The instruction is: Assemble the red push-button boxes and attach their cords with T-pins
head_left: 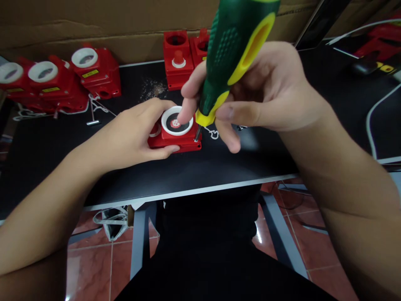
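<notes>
A small red box [175, 141] with a white ring and dark round window on top lies on the black table [219, 175]. My left hand [138, 131] is wrapped round its left side, gripping it. My right hand [266, 92] holds a green and yellow screwdriver [234, 54] upright, fingers closed on the handle. The screwdriver's metal tip [197, 133] stands on the box's front right corner. A small white chain [214, 133] lies just right of the box.
Three finished red boxes [62, 79] with white rings sit at the far left. Two open red housings [181, 58] stand at the back centre against cardboard [94, 25]. Dust, a small metal pin [93, 121] and white cables [372, 125] lie about. The table edge [194, 192] is close to me.
</notes>
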`<state>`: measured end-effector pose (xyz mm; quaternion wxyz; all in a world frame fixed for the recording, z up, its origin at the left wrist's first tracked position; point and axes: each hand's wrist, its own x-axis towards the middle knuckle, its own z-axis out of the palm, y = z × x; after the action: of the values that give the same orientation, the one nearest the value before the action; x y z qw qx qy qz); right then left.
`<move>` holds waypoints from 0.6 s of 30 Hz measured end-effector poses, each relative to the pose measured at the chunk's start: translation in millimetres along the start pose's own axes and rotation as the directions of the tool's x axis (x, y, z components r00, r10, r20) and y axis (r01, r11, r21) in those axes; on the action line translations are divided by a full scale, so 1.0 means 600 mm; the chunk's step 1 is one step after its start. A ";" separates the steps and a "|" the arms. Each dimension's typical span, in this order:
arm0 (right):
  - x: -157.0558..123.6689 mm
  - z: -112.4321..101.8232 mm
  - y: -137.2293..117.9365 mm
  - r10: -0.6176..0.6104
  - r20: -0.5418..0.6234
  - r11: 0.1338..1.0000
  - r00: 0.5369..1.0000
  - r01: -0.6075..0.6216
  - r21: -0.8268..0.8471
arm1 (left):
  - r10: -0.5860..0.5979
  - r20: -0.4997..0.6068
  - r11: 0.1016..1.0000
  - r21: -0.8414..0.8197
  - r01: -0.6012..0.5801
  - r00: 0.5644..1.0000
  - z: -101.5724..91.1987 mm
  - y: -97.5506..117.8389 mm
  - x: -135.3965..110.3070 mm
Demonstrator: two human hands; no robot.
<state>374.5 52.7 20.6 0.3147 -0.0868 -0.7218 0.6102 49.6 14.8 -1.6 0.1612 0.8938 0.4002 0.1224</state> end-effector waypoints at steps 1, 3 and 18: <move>0.001 0.002 -0.001 0.001 0.008 1.000 1.000 -0.001 0.011 | -0.006 -0.001 1.000 -0.004 0.006 1.000 0.000 -0.001 0.000; 0.005 0.005 0.000 0.013 -0.014 1.000 1.000 -0.013 0.018 | -0.013 -0.002 1.000 -0.009 0.013 1.000 0.001 -0.002 0.000; 0.025 0.016 0.020 -0.023 -0.132 0.997 0.991 0.033 0.073 | 0.003 -0.014 1.000 0.009 -0.003 1.000 0.004 -0.007 0.001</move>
<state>354.2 55.3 14.4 0.3730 -0.1049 -0.6774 0.6253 48.1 17.5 -5.6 0.1545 0.8943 0.4004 0.1270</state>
